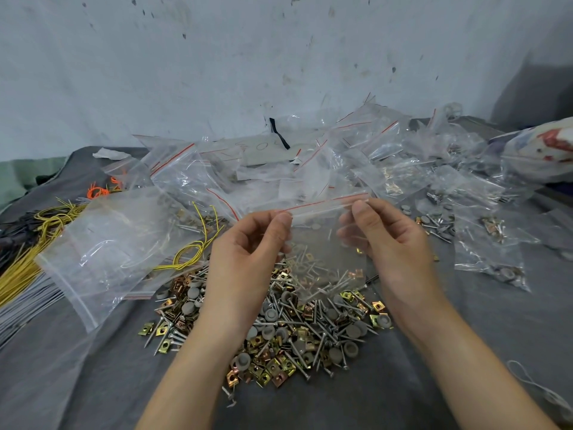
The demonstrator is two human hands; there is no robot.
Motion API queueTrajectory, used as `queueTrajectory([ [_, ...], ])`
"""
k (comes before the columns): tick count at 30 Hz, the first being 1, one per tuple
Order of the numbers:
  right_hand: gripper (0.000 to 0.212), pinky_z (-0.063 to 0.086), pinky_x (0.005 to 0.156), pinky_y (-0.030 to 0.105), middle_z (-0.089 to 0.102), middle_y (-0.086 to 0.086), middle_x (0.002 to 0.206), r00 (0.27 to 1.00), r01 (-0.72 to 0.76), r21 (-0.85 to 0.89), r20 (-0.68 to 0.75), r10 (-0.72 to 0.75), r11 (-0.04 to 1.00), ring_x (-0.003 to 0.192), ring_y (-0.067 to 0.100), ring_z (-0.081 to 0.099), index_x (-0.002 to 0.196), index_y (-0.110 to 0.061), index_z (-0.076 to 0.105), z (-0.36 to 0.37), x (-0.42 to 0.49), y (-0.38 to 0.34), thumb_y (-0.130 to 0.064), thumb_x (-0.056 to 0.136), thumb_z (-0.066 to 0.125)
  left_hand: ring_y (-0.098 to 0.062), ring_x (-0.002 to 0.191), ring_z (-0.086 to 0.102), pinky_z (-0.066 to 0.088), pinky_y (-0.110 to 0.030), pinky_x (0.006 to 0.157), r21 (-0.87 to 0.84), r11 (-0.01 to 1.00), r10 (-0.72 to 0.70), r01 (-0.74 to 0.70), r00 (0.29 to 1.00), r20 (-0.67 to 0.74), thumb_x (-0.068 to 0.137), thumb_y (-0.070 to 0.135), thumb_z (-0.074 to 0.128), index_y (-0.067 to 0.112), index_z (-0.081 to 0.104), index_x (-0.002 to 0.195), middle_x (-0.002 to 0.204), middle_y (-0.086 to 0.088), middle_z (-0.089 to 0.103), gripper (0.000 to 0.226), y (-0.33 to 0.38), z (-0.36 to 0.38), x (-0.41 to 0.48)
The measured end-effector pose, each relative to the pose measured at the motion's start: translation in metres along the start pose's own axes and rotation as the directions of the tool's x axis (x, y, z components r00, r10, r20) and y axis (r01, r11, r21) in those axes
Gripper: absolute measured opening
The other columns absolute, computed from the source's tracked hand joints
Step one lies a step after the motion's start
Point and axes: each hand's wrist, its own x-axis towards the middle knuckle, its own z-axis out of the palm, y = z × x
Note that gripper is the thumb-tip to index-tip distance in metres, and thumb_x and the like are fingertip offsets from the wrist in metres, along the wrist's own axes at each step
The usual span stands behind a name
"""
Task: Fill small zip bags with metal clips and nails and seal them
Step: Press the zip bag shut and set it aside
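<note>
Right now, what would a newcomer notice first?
At centre, the left grip and right grip pinch the red-striped top of a clear bag. Beneath it lies a pile of clips and nails; behind, a heap of bags, with yellow wires at left.

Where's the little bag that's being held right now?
The zip bag hangs at centre of the head view, its red-striped top pinched between the left hand and right hand, just above the pile of clips and nails.

Soft even daylight, faint shadows, glare on plastic, wide-angle bending at edges
</note>
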Motion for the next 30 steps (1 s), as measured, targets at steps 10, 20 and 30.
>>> queueTrajectory([
  [10,0.019,0.055,0.076,0.024,0.074,0.000,0.086,1.000,-0.007,0.003,-0.009,0.007,1.000,0.079,0.015,0.067,0.095,-0.026,0.077,0.0014,-0.0005,-0.0027,-0.038,0.086,0.065,-0.003,0.062,0.058,0.048,-0.013,0.060,0.002,1.000,-0.011,0.011,1.000,-0.005,0.090,0.027,0.066,0.012,0.072,0.086,0.067,0.005,0.066,0.016,-0.0002,-0.0004,0.0011],
  [20,0.020,0.055,0.073,0.023,0.074,0.001,0.085,1.000,-0.010,0.000,-0.018,0.010,1.000,0.077,0.014,0.068,0.095,-0.023,0.075,0.0023,-0.0012,-0.0031,-0.036,0.084,0.066,-0.001,0.059,0.058,0.046,-0.011,0.059,0.014,1.000,-0.007,0.007,1.000,-0.019,0.091,0.023,0.066,0.010,0.071,0.081,0.064,0.005,0.066,0.017,0.0014,0.0003,0.0010],
  [30,0.020,0.055,0.072,0.023,0.074,0.000,0.086,1.000,-0.013,-0.014,0.017,0.013,1.000,0.078,0.013,0.068,0.097,-0.025,0.076,0.0022,-0.0008,-0.0017,-0.036,0.086,0.065,-0.004,0.059,0.056,0.047,-0.014,0.059,0.048,0.998,-0.026,0.028,0.999,-0.035,0.093,0.026,0.065,0.010,0.071,0.081,0.063,0.003,0.064,0.021,-0.0021,-0.0014,0.0026],
])
